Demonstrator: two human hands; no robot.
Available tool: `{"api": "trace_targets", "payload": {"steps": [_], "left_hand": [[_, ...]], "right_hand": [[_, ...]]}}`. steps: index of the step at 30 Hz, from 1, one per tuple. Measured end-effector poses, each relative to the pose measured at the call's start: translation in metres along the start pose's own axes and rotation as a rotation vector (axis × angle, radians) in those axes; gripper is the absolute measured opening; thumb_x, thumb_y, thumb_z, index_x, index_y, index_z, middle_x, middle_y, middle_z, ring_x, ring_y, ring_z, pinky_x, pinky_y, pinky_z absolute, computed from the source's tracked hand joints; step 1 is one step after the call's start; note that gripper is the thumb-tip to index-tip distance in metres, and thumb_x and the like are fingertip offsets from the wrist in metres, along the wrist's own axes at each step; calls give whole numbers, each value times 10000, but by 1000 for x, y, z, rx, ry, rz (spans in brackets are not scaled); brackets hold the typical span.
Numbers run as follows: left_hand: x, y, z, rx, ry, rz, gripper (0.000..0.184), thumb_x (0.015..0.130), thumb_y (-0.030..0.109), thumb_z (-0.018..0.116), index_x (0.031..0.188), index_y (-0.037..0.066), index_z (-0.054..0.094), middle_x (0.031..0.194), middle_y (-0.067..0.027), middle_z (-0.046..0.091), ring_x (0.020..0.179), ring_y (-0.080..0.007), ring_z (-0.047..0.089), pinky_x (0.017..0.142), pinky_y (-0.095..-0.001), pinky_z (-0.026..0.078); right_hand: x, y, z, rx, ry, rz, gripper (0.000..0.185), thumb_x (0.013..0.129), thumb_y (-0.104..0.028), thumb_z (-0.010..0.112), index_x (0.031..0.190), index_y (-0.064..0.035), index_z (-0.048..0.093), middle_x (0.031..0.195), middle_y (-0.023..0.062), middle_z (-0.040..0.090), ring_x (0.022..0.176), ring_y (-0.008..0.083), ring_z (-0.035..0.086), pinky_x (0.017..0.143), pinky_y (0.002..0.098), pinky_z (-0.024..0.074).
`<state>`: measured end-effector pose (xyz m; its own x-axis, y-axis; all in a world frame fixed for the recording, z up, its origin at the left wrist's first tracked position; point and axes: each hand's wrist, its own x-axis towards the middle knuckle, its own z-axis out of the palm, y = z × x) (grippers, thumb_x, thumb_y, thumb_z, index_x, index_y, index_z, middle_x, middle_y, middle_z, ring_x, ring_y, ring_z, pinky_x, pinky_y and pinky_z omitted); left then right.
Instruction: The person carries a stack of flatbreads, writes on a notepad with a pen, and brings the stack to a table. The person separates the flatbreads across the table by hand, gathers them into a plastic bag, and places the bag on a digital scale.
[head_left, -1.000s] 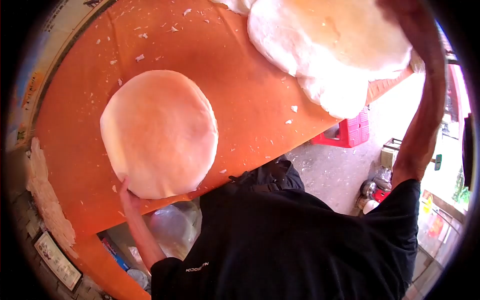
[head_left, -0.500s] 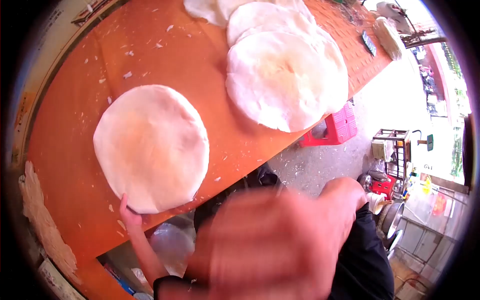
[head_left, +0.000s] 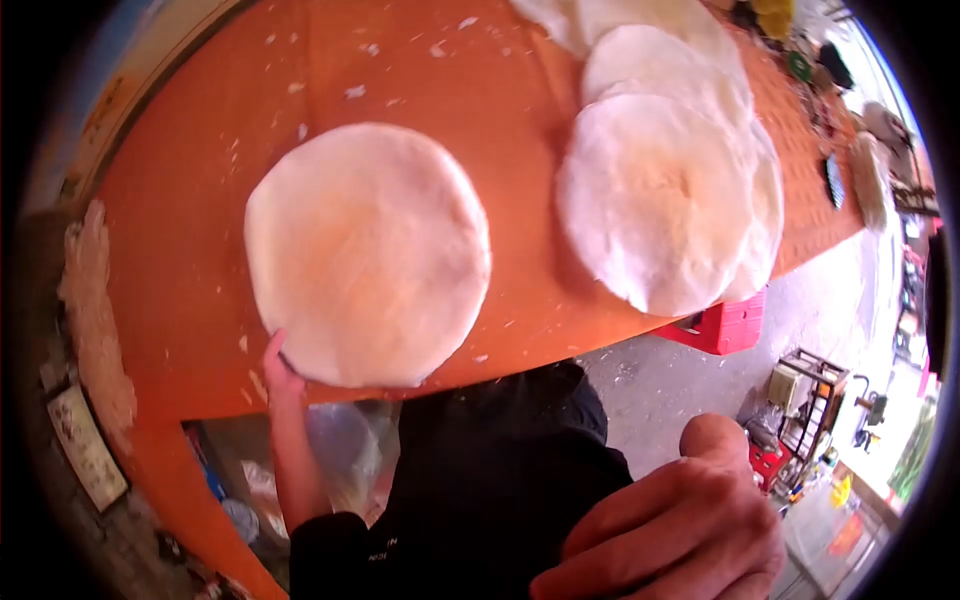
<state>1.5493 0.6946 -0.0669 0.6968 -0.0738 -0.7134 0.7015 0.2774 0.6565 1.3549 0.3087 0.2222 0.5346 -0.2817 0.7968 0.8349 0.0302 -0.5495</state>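
A large, pale round sheet of dough [head_left: 368, 255] lies flat on the orange table [head_left: 520, 330], close to its front edge. At the sheet's lower left rim is my left hand [head_left: 283, 378], its thumb over the edge and the other fingers hidden beneath. My right hand [head_left: 690, 515] is raised near the camera, off the table, with its fingers bent and pressed together. Its palm faces away, so whatever may be inside is hidden. Several more round dough sheets [head_left: 660, 200] overlap in a pile on the right part of the table.
White scraps [head_left: 355, 91] are scattered over the tabletop. Beneath the right edge stands a red stool [head_left: 735, 325]. A dark metal rack [head_left: 815, 395] stands on the floor to the right. A dark remote-like object [head_left: 834, 182] lies at the table's far right.
The view has shifted, so the table and dough sit further right. My right hand has gone from a blur at bottom centre to the lower right. My left hand stays at the sheet's rim.
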Motion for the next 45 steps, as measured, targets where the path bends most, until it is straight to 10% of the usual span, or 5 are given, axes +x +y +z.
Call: {"api": "trace_targets", "payload": {"steps": [13, 16, 20, 36, 45], "left_hand": [[3, -6, -7, -82, -198, 5, 545, 874, 252, 597, 1324, -12, 438, 1311, -115, 516, 1198, -275, 485, 1041, -408, 360], [-30, 5, 11, -154, -327, 105, 579, 877, 242, 601, 1370, 20, 396, 1367, -90, 467, 1254, -264, 429, 1074, -403, 307], [-72, 33, 48, -225, -557, 188, 604, 867, 212, 623, 1380, 16, 372, 1348, -90, 472, 1236, -255, 437, 1062, -392, 318], [-91, 29, 85, -67, -465, 313, 510, 799, 103, 706, 1241, 11, 470, 1158, -78, 563, 1078, -182, 522, 954, -318, 408], [-41, -8, 40, -117, -246, 48, 512, 786, 24, 603, 1274, -20, 454, 1212, -115, 544, 1112, -255, 534, 980, -362, 442]], "right_hand": [[-9, 31, 83, 255, -332, 282, 224, 941, -90, 457, 1012, 10, 645, 913, 232, 639, 651, 233, 631, 469, 265, 482], [-45, 36, 83, 361, -152, 386, 302, 703, -103, 723, 985, -34, 640, 800, 167, 627, 647, 284, 607, 540, 354, 474], [-41, 93, 98, -516, -575, 742, 492, 701, -201, 762, 1100, 32, 591, 988, 241, 610, 876, 360, 619, 736, 395, 512], [-105, 189, 98, -152, 117, 1417, 252, 792, -103, 619, 991, 46, 660, 847, 88, 683, 801, 161, 641, 738, 311, 513], [-94, 214, 96, -818, -429, 861, 111, 739, -135, 611, 759, -40, 665, 667, 137, 643, 609, 235, 633, 591, 354, 497]]}}
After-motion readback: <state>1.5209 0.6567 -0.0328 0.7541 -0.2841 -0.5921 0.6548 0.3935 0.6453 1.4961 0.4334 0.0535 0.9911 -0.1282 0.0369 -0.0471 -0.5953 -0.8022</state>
